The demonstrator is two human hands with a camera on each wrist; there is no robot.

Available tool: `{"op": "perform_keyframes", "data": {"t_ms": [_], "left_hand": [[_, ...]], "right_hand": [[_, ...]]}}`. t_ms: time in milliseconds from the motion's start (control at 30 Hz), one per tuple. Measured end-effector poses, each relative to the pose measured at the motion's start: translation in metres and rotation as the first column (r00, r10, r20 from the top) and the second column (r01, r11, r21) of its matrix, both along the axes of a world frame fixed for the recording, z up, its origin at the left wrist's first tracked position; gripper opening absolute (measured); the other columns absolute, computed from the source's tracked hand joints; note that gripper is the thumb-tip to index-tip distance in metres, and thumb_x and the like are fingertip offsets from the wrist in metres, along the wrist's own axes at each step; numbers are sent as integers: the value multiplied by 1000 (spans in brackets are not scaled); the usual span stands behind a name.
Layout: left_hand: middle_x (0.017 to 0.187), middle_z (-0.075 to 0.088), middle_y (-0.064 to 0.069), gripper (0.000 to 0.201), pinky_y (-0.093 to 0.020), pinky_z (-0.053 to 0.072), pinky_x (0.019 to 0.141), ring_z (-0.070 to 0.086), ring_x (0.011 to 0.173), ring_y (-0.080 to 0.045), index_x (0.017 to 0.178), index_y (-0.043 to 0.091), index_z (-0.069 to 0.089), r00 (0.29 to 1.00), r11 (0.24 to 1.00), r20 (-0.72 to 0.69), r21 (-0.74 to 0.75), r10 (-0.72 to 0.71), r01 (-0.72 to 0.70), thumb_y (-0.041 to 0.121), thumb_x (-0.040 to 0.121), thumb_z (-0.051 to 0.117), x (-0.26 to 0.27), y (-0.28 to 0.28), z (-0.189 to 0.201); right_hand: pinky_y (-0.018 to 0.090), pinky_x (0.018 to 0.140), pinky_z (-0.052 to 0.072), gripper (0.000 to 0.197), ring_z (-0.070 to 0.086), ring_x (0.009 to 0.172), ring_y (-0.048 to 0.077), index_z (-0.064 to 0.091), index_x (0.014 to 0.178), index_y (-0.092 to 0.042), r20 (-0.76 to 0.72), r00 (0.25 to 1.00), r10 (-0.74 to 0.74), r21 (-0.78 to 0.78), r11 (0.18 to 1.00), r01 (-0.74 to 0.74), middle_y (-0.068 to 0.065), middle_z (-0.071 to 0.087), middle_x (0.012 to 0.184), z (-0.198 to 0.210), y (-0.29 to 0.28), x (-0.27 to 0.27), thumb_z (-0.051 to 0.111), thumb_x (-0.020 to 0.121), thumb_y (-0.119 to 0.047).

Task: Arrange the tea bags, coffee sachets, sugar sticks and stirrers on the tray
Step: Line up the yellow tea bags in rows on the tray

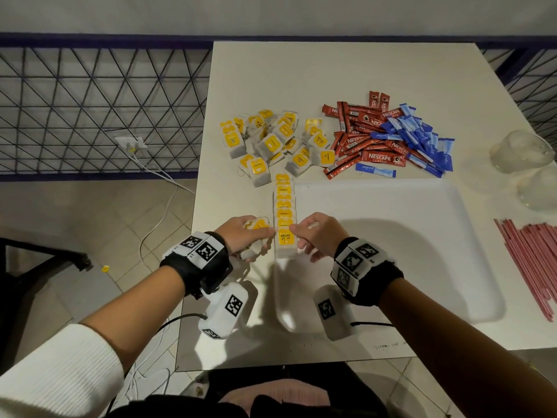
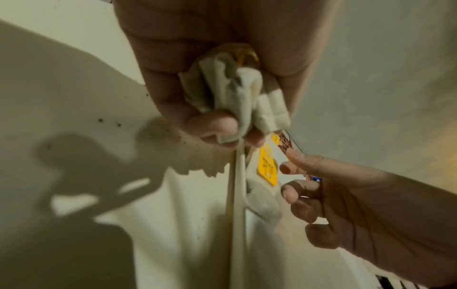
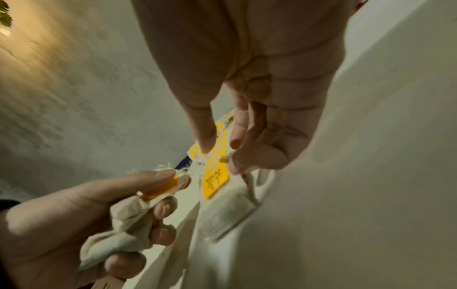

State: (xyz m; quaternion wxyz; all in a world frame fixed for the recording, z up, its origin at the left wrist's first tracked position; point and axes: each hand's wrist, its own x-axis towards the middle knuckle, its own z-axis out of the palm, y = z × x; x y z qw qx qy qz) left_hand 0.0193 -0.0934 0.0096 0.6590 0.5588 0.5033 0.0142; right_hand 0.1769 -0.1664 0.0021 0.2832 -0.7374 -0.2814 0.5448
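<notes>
A white tray (image 1: 391, 267) lies in front of me. A column of yellow-tagged tea bags (image 1: 284, 203) runs along its left edge. My left hand (image 1: 256, 232) grips a crumpled bunch of tea bags (image 2: 235, 93) just left of that column, outside the tray rim. My right hand (image 1: 297, 233) has its fingers loosely extended, and the thumb and index fingertips (image 3: 206, 144) touch the yellow tag of the nearest tea bag (image 3: 213, 180) in the column. Behind the tray lie a loose pile of tea bags (image 1: 271, 140), red coffee sachets (image 1: 358, 140) and blue sugar sticks (image 1: 422, 137).
Pink stirrers (image 1: 527, 257) lie in a bundle on the table to the right of the tray. Two clear plastic cups (image 1: 521, 152) stand at the far right. The table's left edge is close to my left hand, with a metal grid fence (image 1: 90, 110) and floor cables beyond.
</notes>
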Motion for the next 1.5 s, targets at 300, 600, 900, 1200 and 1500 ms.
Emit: {"op": "perform_keyframes", "data": {"t_ms": [300,600,900,1200,1500], "left_hand": [[51,54,-12,14,-14,39,33,47,31,-15,71,3,52,983,981,163,-186,86,-55,-1,83,46,0,5,16],[66,65,-1,11,-19,48,47,59,51,-10,90,11,57,965,982,244,-178,100,-57,1,86,57,-5,8,18],[47,52,1,8,-13,32,36,46,38,-10,79,13,62,944,975,245,-28,219,-219,19,83,64,-19,16,22],[48,51,2,9,-14,31,36,43,41,-10,88,15,68,956,994,274,-17,110,-109,19,81,64,-20,22,25],[47,54,2,28,-18,38,43,45,42,-12,57,20,66,982,991,138,1,-130,131,24,84,65,-18,0,-1]], "right_hand": [[26,53,44,24,48,56,13,55,103,-7,-177,975,136,138,984,-112,4,53,71,40,9,-9,64,86,-21],[19,46,45,11,48,56,15,53,84,-8,-185,981,56,167,986,-25,8,51,65,41,18,-10,63,86,-13],[19,55,42,8,51,63,13,60,81,-8,-182,974,132,173,980,-100,8,54,71,43,13,-4,64,85,-15],[16,52,43,6,50,62,11,62,80,-11,-206,974,97,167,984,-63,10,54,78,40,7,-14,61,85,-9],[15,48,45,15,54,55,10,58,73,-13,-102,991,82,120,990,-70,2,59,63,15,-22,-14,63,85,-5]]}}
